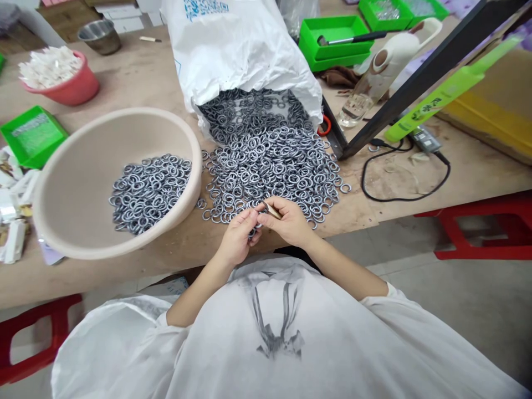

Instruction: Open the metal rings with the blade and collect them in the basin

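My left hand [236,238] is closed on a few grey rings [251,234], partly hidden by its fingers, just in front of the ring pile. Against it, my right hand [293,223] grips a small tool with a pale flat handle [272,210] and a dark end; its exact kind is not clear. The fingertips of both hands meet around a ring. Behind them a large heap of grey rings [270,166] spills from a white sack [245,50] lying on its side. To the left, a wide beige basin [68,194] holds more grey rings [152,191].
A red bowl [81,86] of white pieces, a metal bowl [102,39] and a green tray [45,149] stand left. Right are green bins [332,30], a bottle [366,88], a dark slanted post [399,91] and a black cable [366,183]. Red stools [477,221] flank the table.
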Motion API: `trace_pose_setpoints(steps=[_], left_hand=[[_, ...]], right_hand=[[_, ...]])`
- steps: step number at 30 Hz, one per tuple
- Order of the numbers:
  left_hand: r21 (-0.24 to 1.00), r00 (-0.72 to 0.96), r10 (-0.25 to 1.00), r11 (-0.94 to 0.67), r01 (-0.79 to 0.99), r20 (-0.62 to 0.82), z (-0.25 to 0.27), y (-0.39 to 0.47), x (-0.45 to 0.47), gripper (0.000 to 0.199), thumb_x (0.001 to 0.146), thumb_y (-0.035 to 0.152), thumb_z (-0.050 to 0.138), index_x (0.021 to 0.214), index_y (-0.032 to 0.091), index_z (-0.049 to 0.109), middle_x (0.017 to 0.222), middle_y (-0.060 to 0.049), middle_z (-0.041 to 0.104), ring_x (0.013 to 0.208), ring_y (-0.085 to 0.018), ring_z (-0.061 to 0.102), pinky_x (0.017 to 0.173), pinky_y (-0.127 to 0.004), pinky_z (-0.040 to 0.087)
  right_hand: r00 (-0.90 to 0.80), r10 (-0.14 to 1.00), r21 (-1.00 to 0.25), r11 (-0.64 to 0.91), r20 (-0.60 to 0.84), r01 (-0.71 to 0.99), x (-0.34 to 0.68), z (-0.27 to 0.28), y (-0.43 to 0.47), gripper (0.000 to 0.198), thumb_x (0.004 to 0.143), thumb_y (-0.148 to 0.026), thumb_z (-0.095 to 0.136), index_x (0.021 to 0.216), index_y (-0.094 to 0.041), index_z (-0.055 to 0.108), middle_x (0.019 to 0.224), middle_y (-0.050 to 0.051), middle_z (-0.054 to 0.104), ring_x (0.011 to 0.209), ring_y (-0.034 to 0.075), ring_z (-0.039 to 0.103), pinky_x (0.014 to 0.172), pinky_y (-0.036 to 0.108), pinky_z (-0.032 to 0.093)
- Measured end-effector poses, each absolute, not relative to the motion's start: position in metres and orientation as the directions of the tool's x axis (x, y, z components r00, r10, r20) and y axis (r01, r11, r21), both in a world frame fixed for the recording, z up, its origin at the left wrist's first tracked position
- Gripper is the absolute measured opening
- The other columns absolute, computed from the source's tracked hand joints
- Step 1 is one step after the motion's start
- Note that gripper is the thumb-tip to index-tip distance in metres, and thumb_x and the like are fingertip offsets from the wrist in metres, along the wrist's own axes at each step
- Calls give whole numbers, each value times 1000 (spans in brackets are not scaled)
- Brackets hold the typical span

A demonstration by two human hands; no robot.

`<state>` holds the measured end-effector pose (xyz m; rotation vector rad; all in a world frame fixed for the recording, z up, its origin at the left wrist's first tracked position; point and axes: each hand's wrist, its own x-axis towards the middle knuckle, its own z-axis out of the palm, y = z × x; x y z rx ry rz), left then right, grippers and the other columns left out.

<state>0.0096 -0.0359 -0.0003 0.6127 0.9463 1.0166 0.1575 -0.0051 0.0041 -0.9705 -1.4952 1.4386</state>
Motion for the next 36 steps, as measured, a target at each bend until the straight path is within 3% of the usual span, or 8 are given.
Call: trace_pose_setpoints(steps=[7, 21, 30, 36], left_hand=[[804, 202, 902, 431, -409, -381, 3, -35, 11, 47, 68, 56, 80, 75, 16, 55, 62, 4, 48, 46, -4, 40, 39, -16, 26], [822, 210, 918, 396, -409, -338, 1, -34, 9, 46, 76, 54, 75, 70, 17, 48, 62, 4, 46, 45, -4, 38, 39, -17, 23], [821, 213, 918, 396, -412, -336, 1, -34, 8, 43, 78, 54, 73, 74, 17, 52, 62, 4, 46, 44, -4, 37, 40, -17, 23], [818, 214, 916, 401, -413, -341, 2, -35, 8, 45, 76, 55, 74, 72, 17, 50, 62, 5, 46, 44, -4, 38, 39, -17, 24]], right_hand=[[-315, 949, -999, 28, 22, 16, 158, 2, -3, 52, 78, -70, 66, 71, -19, 59, 65, -3, 53, 65, 12, 51, 65, 27, 41], [-319, 947, -999, 22, 34, -40, 159, 1, -5, 47, 81, -66, 67, 86, -19, 65, 76, -1, 66, 71, 13, 59, 70, 26, 47], [-366, 929, -996, 34, 62, -82, 160, 0, -5, 50, 84, -69, 60, 90, -19, 63, 80, 1, 68, 76, 15, 63, 76, 29, 50], [-396, 914, -989, 35, 89, -141, 160, -7, -7, 39, 91, -58, 59, 95, -20, 63, 83, 1, 69, 77, 14, 65, 76, 27, 51]])
